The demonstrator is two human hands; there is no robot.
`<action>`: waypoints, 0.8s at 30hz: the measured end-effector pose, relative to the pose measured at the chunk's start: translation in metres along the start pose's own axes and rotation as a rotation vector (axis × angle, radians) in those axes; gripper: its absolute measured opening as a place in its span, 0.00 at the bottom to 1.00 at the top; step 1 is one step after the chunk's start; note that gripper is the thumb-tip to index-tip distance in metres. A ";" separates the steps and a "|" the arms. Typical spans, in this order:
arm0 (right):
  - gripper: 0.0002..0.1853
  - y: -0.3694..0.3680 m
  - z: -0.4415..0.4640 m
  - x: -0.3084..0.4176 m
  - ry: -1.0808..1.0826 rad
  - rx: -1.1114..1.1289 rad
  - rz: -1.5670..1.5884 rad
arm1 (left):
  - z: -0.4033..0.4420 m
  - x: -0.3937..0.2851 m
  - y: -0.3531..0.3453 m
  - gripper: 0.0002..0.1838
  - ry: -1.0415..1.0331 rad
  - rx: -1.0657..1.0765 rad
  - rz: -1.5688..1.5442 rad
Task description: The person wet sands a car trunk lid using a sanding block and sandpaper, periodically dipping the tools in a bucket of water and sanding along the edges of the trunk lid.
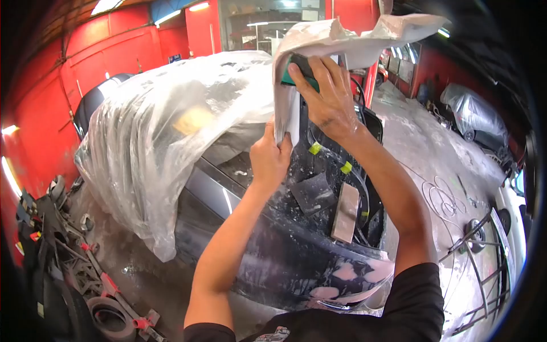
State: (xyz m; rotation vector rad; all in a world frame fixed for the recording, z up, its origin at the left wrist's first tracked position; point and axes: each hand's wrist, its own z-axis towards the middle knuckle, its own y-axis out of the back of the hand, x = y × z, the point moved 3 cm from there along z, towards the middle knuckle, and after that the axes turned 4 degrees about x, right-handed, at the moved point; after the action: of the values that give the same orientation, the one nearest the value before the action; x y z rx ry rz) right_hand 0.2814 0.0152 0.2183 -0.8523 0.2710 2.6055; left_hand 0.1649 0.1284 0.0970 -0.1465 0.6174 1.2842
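Note:
Overhead in front of me is a pale, dusty car-body panel (364, 41) with a bent edge that runs down on its left side. My left hand (270, 157) is closed around the lower end of that edge. My right hand (330, 97) grips a green and black sanding block (296, 71), its fingers spread over the block's back. The block lies against the panel near the corner; its working face is hidden. Below both hands is the dark car body (273, 256), with pinkish patches (345, 271) near its front right edge.
Clear plastic sheeting (171, 114) drapes the car on the left. A tan block (345, 214) and a dark sheet (313, 194) lie in the open compartment. A tyre (108, 316) and metal parts lie low left. A hose (441, 196) and a metal frame (484, 273) are at right.

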 end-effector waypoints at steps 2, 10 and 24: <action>0.30 0.011 0.004 -0.006 0.078 0.054 -0.064 | 0.003 -0.002 0.001 0.18 -0.003 0.005 -0.004; 0.28 0.012 0.007 -0.003 0.047 0.054 -0.179 | 0.003 0.006 -0.003 0.16 -0.014 -0.036 -0.039; 0.30 0.022 -0.011 -0.055 0.178 0.039 -0.232 | -0.001 0.006 -0.006 0.15 -0.025 -0.084 -0.012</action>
State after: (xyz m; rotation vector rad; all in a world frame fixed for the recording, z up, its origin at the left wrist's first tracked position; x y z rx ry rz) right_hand 0.3190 -0.0242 0.2440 -1.0383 0.2548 2.3077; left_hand 0.1704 0.1308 0.0917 -0.2031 0.5408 1.2989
